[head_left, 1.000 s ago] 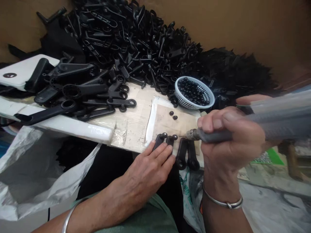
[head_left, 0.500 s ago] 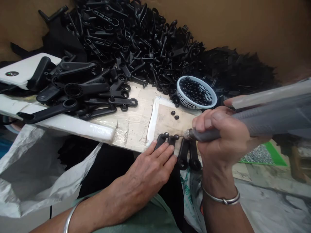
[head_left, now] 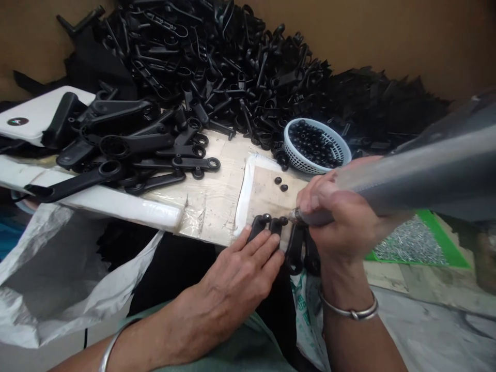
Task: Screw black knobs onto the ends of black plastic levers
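Observation:
My left hand (head_left: 242,276) lies palm down, fingers stretched flat across two black plastic crank arms (head_left: 276,225) at the table's front edge. Each of these arms has a small round black knob (head_left: 284,220) at its far end. In my right hand (head_left: 344,222) is a grey power screwdriver (head_left: 411,178), blurred, my fingers wrapped around its front. Its tip points left, close to the knob of the right-hand arm; whether they touch I cannot tell. Two more black crank arms (head_left: 295,250) lie beside my left fingertips, partly behind the right hand.
A light blue basket (head_left: 315,169) holds many black knobs, with two loose knobs (head_left: 281,184) in front. Black crank parts (head_left: 217,67) are heaped behind; more arms (head_left: 135,142) lie left. A green tray (head_left: 445,243) of small metal screws stands right. A white sack (head_left: 34,310) hangs open lower left.
My right hand and the screwdriver have shifted slightly left, toward the knob, and the tool's rear has swung a little. My left hand stays on the same crank arms.

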A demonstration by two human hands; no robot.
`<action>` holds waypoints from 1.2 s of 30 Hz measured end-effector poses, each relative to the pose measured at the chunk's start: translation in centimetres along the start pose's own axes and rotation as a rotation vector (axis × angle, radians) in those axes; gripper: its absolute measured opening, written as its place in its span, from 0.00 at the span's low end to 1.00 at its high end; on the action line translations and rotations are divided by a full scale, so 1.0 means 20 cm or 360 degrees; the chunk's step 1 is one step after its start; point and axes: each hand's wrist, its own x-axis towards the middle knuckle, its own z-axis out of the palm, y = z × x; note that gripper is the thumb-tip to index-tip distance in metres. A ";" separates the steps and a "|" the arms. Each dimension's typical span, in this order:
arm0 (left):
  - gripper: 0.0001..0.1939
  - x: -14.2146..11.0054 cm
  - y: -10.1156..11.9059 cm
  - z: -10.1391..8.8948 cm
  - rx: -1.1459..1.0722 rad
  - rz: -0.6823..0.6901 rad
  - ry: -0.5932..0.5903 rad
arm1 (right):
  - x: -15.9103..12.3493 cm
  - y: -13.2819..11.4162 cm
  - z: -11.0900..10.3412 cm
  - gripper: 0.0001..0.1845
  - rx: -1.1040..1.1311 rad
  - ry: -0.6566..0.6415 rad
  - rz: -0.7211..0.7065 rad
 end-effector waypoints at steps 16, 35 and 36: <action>0.20 0.05 0.02 -0.07 0.0047 -0.0014 0.0058 | 0.03 -0.15 -0.07 0.20 0.0201 0.0082 -0.0314; 0.18 0.07 0.04 -0.09 0.0022 -0.0085 0.0147 | -0.02 -0.05 0.07 0.15 0.0275 -0.0087 -0.0221; 0.18 0.07 0.04 -0.09 0.0023 -0.0087 0.0150 | -0.02 -0.04 0.08 0.16 0.0267 -0.0087 -0.0221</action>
